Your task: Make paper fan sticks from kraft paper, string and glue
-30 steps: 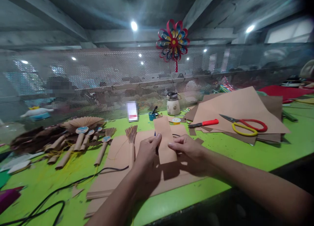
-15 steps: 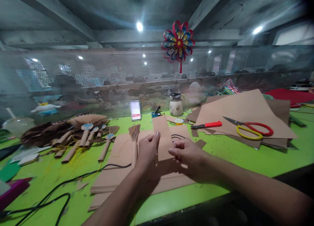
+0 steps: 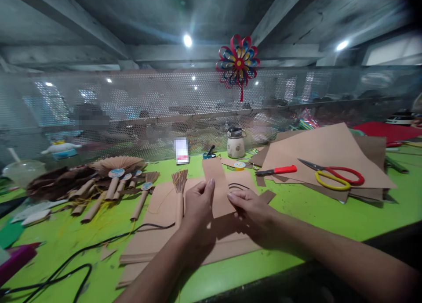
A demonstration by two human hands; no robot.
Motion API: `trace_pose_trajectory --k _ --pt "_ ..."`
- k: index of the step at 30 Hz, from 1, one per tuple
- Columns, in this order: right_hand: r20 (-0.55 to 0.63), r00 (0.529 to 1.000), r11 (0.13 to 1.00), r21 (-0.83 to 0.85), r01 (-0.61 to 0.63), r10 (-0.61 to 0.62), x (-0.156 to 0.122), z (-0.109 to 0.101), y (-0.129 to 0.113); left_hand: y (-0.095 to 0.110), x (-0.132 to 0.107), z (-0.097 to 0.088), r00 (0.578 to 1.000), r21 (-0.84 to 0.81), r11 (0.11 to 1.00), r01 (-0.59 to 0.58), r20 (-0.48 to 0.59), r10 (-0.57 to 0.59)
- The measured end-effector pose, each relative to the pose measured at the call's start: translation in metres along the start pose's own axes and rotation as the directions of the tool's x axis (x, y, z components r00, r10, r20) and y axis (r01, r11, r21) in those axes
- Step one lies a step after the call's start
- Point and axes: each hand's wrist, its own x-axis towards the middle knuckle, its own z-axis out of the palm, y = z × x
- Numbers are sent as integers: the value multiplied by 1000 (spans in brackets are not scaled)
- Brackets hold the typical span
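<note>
My left hand (image 3: 198, 204) and my right hand (image 3: 252, 208) hold a narrow strip of brown kraft paper (image 3: 219, 186) upright between them, over a stack of brown paper sheets (image 3: 154, 232) on the green table (image 3: 313, 215). The left thumb and fingers pinch the strip's left edge. My right fingertips press its lower right edge. A small brown paper broom (image 3: 179, 191) lies just left of my left hand.
Several finished paper fans and rolled handles (image 3: 112, 180) lie at the left. Black cable (image 3: 82, 259) runs across the front left. Red-handled knife (image 3: 277, 170), red-and-yellow scissors (image 3: 332, 175) and large brown sheets (image 3: 329, 156) sit right. A jar (image 3: 235, 145) and mesh screen (image 3: 132, 114) stand behind.
My hands and the strip have stayed nearly in place; my right fingers have slid slightly lower along the strip's edge. The camera view shifted a little.
</note>
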Motion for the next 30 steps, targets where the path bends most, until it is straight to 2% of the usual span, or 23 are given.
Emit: trace_pose_trajectory --k 3,7,10,12,14,16,19,24,28,30 --pt "-50 999 1000 14 12 -12 1 1 2 -1 -2 2 999 14 1000 -11 33 11" --pt "-42 998 997 -64 51 -54 0 0 -2 2 -4 1 999 -41 999 -12 38 14" --pt "-42 994 985 -139 98 -105 -3 -1 -5 11 -8 1 985 -220 968 119 148 -87" --pt "-44 990 980 -154 126 -134 -5 1 -6 16 -12 2 949 -326 913 246 273 -158" --pt "-39 988 980 -140 142 -149 -7 5 -6 20 -16 4 900 -356 862 362 373 -225" --pt "-44 983 975 -146 169 -177 -8 9 -6 21 -19 5 866 -329 841 430 414 -281" --pt "-56 981 968 -183 171 -184 -8 12 -3 20 -20 5 870 -298 856 422 397 -291" --pt "-18 998 992 -113 58 -61 -5 14 6 17 -17 3 902 -258 895 364 338 -269" --pt "5 999 999 -19 48 -48 -8 17 8 21 -12 2 948 -302 904 301 198 -249" --pt "22 998 998 -29 54 -53 -11 19 7 21 -10 1 962 -316 911 266 142 -232"
